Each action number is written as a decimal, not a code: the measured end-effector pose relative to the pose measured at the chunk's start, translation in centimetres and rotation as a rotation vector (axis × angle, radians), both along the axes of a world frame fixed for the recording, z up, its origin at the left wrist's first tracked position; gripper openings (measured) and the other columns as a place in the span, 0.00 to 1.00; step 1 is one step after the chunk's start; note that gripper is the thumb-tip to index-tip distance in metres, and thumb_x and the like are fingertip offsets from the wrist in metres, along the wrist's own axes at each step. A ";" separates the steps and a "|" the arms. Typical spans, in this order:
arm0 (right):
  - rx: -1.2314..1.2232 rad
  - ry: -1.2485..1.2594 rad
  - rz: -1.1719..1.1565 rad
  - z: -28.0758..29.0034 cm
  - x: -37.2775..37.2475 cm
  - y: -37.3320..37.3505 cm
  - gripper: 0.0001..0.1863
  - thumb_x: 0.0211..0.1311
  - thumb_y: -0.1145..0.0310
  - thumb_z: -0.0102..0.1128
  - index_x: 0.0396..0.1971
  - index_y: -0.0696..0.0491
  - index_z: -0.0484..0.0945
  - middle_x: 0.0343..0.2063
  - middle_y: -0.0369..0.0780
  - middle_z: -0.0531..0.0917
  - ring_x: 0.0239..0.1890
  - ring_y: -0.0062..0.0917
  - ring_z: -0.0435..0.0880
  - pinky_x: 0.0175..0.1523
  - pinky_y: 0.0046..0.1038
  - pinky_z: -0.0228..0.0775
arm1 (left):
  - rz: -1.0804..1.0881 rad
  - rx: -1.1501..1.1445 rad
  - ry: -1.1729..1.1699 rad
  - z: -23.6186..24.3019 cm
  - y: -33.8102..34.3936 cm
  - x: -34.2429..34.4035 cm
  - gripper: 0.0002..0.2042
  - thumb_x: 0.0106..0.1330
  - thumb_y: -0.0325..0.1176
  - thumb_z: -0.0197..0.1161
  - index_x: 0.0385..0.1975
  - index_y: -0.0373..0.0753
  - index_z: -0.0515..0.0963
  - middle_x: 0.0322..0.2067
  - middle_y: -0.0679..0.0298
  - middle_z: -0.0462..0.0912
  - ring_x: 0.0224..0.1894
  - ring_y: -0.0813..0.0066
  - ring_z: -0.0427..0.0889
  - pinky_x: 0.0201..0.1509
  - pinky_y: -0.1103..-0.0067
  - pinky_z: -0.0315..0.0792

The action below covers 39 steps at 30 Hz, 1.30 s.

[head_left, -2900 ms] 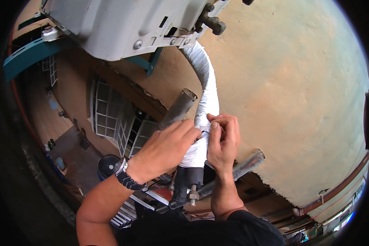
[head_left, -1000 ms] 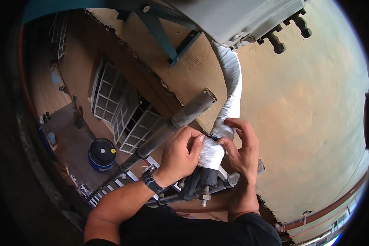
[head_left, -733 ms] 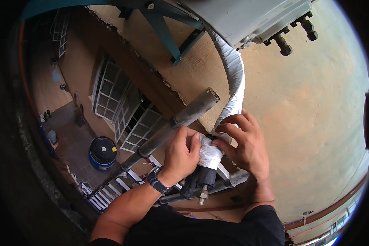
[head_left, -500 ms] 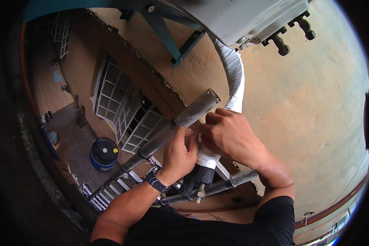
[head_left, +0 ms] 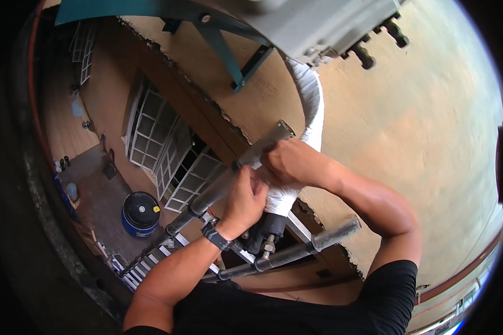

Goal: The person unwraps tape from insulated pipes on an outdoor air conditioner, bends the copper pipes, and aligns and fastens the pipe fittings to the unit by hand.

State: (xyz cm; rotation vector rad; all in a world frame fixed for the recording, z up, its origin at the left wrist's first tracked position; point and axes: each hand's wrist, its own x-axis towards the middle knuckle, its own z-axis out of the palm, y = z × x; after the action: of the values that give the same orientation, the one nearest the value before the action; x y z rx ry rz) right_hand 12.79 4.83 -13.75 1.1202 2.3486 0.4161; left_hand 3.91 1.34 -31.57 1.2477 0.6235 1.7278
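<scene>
White-wrapped tubing [head_left: 314, 106] curves down to the right hand [head_left: 292, 161] and left hand [head_left: 245, 202], whose fingers curl close together; what exactly they grasp, I cannot tell.

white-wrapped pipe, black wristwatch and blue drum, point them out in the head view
White-wrapped pipe [head_left: 314, 104], head view: upper bend.
Black wristwatch [head_left: 216, 238], head view: strap.
Blue drum [head_left: 140, 217], head view: black lid.
</scene>
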 end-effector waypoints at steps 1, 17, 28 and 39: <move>0.021 0.033 -0.030 -0.3 0.4 0.9 0.11 0.58 0.67 0.65 0.35 0.59 0.82 0.30 0.47 0.83 0.34 0.48 0.85 0.39 0.44 0.80 | -0.004 0.005 0.006 0.3 -0.8 0.2 0.06 0.69 0.26 0.62 0.37 0.34 0.72 0.24 0.59 0.78 0.26 0.70 0.78 0.32 0.71 0.72; 0.089 0.507 0.171 5.0 -0.1 -3.8 0.09 0.66 0.67 0.65 0.35 0.58 0.81 0.33 0.47 0.83 0.38 0.47 0.83 0.43 0.43 0.75 | -0.681 0.057 -0.002 4.1 0.5 -4.8 0.10 0.77 0.27 0.60 0.53 0.29 0.78 0.41 0.63 0.85 0.46 0.81 0.84 0.49 0.82 0.79; -0.325 0.321 0.125 7.0 -2.4 -8.0 0.29 0.59 0.47 0.72 0.53 0.51 0.82 0.49 0.46 0.78 0.52 0.45 0.78 0.57 0.44 0.72 | -0.352 0.077 0.189 2.7 1.7 -4.4 0.07 0.67 0.22 0.67 0.42 0.31 0.79 0.35 0.60 0.86 0.36 0.81 0.84 0.39 0.78 0.78; 0.135 0.216 0.342 2.1 0.7 -11.2 0.13 0.54 0.70 0.65 0.40 0.45 0.77 0.50 0.38 0.78 0.58 0.38 0.77 0.65 0.43 0.71 | -0.229 0.254 0.185 3.4 2.0 -2.8 0.08 0.67 0.30 0.69 0.38 0.32 0.80 0.30 0.56 0.86 0.30 0.70 0.85 0.33 0.75 0.76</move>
State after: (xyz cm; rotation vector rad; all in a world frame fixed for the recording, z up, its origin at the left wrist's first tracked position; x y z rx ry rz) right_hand 13.53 -6.35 -11.63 0.8552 2.7502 0.6073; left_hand 1.15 3.33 -28.12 1.6045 0.3551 1.5451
